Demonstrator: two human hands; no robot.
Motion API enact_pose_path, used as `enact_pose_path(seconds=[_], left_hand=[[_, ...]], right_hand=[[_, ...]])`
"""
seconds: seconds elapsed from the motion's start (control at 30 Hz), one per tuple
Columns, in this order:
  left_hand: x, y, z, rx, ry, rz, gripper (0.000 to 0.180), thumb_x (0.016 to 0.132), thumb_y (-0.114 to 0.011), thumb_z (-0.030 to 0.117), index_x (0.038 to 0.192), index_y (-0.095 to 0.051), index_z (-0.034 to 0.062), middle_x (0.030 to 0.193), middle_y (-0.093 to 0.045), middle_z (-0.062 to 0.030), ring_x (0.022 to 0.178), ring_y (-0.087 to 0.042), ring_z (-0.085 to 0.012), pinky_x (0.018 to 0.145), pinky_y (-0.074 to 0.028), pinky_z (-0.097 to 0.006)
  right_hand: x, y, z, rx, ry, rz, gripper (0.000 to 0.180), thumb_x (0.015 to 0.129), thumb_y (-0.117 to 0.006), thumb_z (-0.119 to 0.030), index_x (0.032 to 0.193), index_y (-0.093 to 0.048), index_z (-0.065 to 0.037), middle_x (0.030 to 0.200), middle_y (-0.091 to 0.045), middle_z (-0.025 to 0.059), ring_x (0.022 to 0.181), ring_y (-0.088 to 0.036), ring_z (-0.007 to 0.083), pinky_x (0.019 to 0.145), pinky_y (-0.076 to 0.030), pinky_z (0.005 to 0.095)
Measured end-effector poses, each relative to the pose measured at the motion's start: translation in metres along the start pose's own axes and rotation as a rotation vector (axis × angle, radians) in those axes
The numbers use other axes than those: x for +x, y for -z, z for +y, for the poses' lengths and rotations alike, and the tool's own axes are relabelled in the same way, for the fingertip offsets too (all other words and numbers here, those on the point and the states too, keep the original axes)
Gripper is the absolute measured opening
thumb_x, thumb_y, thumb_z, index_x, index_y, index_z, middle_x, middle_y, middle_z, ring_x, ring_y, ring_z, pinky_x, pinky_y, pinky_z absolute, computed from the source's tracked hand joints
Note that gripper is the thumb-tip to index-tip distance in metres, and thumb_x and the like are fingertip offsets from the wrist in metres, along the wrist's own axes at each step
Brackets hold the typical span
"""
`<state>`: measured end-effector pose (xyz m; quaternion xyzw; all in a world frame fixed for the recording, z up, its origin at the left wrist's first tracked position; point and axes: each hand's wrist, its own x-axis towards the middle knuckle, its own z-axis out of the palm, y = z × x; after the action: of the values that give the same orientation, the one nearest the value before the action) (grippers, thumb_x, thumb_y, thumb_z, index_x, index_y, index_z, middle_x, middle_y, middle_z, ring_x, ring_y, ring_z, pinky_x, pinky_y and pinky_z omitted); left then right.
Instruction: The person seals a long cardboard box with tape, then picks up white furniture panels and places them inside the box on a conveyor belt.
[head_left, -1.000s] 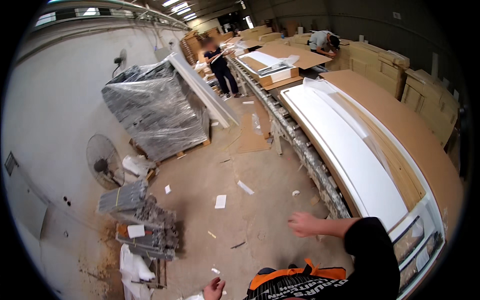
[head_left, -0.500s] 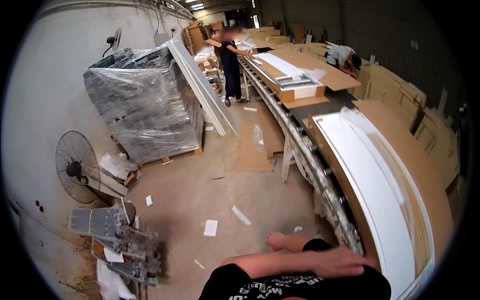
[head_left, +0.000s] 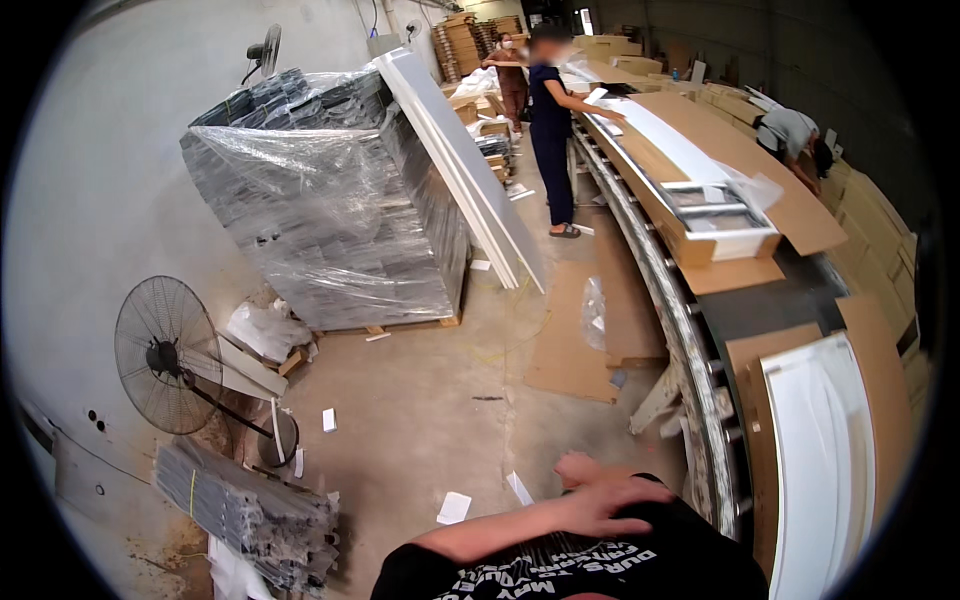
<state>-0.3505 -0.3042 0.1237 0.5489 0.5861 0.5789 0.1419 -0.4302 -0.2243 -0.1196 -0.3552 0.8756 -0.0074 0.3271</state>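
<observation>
My left forearm lies across the front of my black shirt. My left hand (head_left: 612,506) rests on the dark cloth near my right arm, fingers stretched and holding nothing. Just beyond it my right hand (head_left: 575,468) shows in part behind the left forearm, its fingers too small and hidden to make out. To my right, on the roller conveyor (head_left: 690,350), a white panel (head_left: 815,450) lies in an open brown carton (head_left: 765,375). Neither hand touches it.
Farther along the conveyor, a person in dark blue (head_left: 550,125) reaches toward a carton with white boards (head_left: 680,150). Another person (head_left: 790,135) bends at the right. Left stand a wrapped pallet stack (head_left: 320,220), leaning panels (head_left: 455,160), a fan (head_left: 165,355) and grey bundles (head_left: 250,510). Flat cardboard (head_left: 570,340) covers some floor.
My view has shifted, so the conveyor and pallet stack sit farther right. My left hand has moved left across my body, fingers now spread. A person in brown is plainer in the background.
</observation>
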Motion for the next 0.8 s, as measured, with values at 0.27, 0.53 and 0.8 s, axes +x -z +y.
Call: enact_pose_path(seconds=[0.27, 0.53, 0.8], left_hand=[[-0.199, 0.199, -0.099, -0.076, 0.843, 1.174, 0.028, 0.088, -0.067, 0.017, 0.11, -0.064, 0.0003, 0.105, -0.068, -0.0083, 0.094, -0.063, -0.0149, 0.084, -0.05, -0.029], [-0.228, 0.365, -0.228, -0.142, 0.871, 1.37, 0.024, 0.087, -0.069, 0.017, 0.102, -0.066, -0.0006, 0.092, -0.068, -0.0051, 0.084, -0.061, -0.0103, 0.078, -0.049, -0.024], [-0.2, 0.525, -0.279, 0.095, 1.009, 1.157, 0.032, 0.086, -0.069, 0.024, 0.108, -0.066, 0.0005, 0.099, -0.07, -0.0108, 0.093, -0.067, -0.0175, 0.082, -0.052, -0.029]], right_hand=[[0.171, 0.131, 0.114, -0.059, 0.106, 0.327, 0.033, 0.076, -0.055, -0.025, 0.098, -0.066, -0.003, 0.107, -0.064, 0.017, 0.102, -0.059, 0.0321, 0.085, -0.049, 0.0425], [0.278, 0.26, 0.245, 0.012, -0.398, 0.237, 0.048, 0.077, -0.059, -0.029, 0.116, -0.057, -0.002, 0.112, -0.06, 0.0219, 0.107, -0.056, 0.0367, 0.092, -0.046, 0.0443], [0.449, 0.532, 0.254, 0.287, -0.221, 1.141, 0.085, 0.074, -0.072, -0.039, 0.137, -0.032, 0.0, 0.135, -0.034, 0.0288, 0.123, -0.034, 0.0461, 0.104, -0.033, 0.0514]])
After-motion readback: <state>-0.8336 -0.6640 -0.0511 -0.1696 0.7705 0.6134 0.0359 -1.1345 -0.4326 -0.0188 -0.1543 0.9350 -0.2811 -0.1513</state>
